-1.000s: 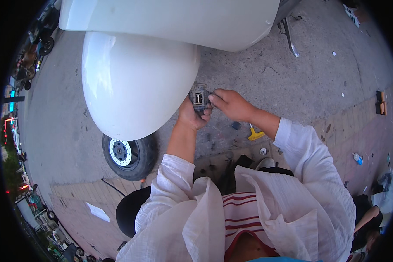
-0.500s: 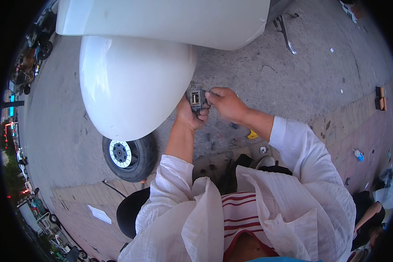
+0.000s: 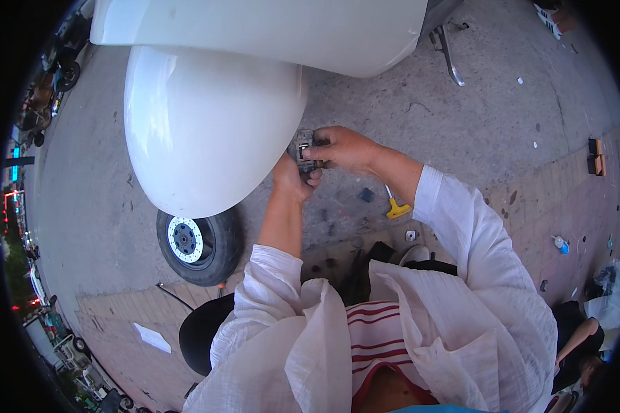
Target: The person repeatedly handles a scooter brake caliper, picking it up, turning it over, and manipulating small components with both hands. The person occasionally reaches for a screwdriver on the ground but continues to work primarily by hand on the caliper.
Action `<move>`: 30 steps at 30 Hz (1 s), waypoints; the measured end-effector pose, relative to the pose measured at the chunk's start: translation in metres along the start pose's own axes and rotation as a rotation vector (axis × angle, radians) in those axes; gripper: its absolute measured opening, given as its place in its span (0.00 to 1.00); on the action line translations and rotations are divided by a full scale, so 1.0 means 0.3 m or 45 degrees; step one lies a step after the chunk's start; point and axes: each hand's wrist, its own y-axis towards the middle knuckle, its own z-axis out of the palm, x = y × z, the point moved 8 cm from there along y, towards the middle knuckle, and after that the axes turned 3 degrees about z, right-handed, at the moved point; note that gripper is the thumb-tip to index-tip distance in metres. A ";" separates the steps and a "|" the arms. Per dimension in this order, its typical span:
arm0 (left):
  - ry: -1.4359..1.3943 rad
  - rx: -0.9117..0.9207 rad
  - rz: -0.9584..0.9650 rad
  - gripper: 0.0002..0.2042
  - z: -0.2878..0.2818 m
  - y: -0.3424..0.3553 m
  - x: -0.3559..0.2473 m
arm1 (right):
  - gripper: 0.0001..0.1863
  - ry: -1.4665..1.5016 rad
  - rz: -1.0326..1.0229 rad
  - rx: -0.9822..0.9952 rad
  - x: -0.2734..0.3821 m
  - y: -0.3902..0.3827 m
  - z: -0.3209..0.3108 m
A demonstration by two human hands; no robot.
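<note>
A small grey metal brake caliper [image 3: 301,140] with an opening in its face is between my hands, beside the rounded white fender [image 3: 210,131]. My left hand [image 3: 293,180] wraps round it from below, and the fender's edge hides part of that grip. From the right, my right hand [image 3: 348,148] has its thumb laid on the caliper's open face and its fingers bent behind the upper side. Whether a small part is pinched there I cannot make out. Left of my left forearm, below the fender, is a black-tyred wheel [image 3: 226,249] with a silver brake disc [image 3: 176,249].
A yellow-handled tool [image 3: 397,208] and a dark small pad [image 3: 367,195] lie on the pavement below my right forearm. A metal stand [image 3: 450,60] juts down beyond the white bodywork [image 3: 262,27]. At the lower right is another person's arm [image 3: 577,339].
My right thumb has gone from the caliper's right edge onto its open face. More of the yellow-handled tool shows now, and the whole view has shifted slightly.
</note>
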 end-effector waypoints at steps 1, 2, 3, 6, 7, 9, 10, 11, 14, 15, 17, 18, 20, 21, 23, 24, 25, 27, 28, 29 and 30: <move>0.017 0.000 -0.018 0.28 -0.001 -0.002 -0.003 | 0.19 -0.081 -0.020 0.018 0.004 0.015 -0.010; 0.031 -0.008 -0.036 0.28 -0.010 -0.007 -0.003 | 0.18 -0.160 -0.037 0.043 0.012 0.020 0.002; 0.039 -0.013 -0.043 0.28 -0.018 -0.009 -0.004 | 0.17 -0.157 -0.046 0.044 0.016 0.019 0.009; 0.063 0.002 -0.069 0.28 -0.026 -0.010 -0.007 | 0.15 -0.049 -0.065 0.047 0.030 0.012 0.021; 0.069 0.021 -0.083 0.28 -0.025 -0.010 -0.006 | 0.15 0.056 -0.064 0.053 0.026 0.012 0.026; 0.062 0.053 -0.102 0.29 -0.023 -0.013 -0.003 | 0.14 0.154 -0.068 0.039 0.018 0.012 0.034; 0.050 0.065 -0.106 0.29 -0.022 -0.016 -0.004 | 0.14 0.148 -0.075 0.021 0.015 0.013 0.036; 0.038 0.078 -0.107 0.29 -0.018 -0.017 -0.006 | 0.13 0.139 -0.085 0.003 0.016 0.016 0.034; 0.009 0.099 -0.070 0.29 -0.012 -0.011 -0.011 | 0.13 -0.066 -0.099 -0.090 0.023 0.025 0.019; 0.014 0.083 -0.077 0.29 -0.022 -0.008 -0.009 | 0.13 -0.026 -0.095 -0.099 0.021 0.028 0.027; 0.016 0.058 -0.084 0.29 -0.038 0.002 -0.008 | 0.14 0.042 -0.090 -0.117 0.016 0.033 0.035; 0.020 0.085 -0.073 0.28 -0.028 0.004 -0.012 | 0.14 0.072 -0.094 -0.108 0.013 0.038 0.026; 0.028 0.122 -0.059 0.26 -0.013 -0.012 -0.019 | 0.15 0.145 -0.091 -0.079 0.010 0.038 0.023; 0.085 0.097 0.046 0.25 -0.010 -0.026 -0.039 | 0.15 0.134 -0.090 -0.072 0.015 0.036 0.021; 0.207 0.052 0.252 0.23 0.012 -0.063 -0.075 | 0.16 0.115 -0.090 -0.064 0.033 0.027 0.010; 0.211 0.057 0.236 0.22 -0.003 -0.065 -0.066 | 0.16 0.112 -0.098 -0.051 0.026 0.033 0.008; 0.215 0.062 0.221 0.21 -0.029 -0.064 -0.056 | 0.17 0.109 -0.105 -0.038 0.017 0.042 0.006; 0.207 0.036 0.277 0.20 -0.071 -0.071 -0.051 | 0.17 0.128 -0.105 -0.014 0.024 0.044 0.027; 0.197 0.012 0.346 0.19 -0.087 -0.075 -0.055 | 0.17 0.151 -0.098 -0.009 0.027 0.044 0.032; 0.185 -0.004 0.413 0.19 -0.090 -0.081 -0.060 | 0.17 0.170 -0.090 -0.011 0.030 0.041 0.033; 0.211 0.007 0.477 0.18 -0.085 -0.090 -0.062 | 0.17 0.133 -0.095 -0.038 0.025 0.047 0.024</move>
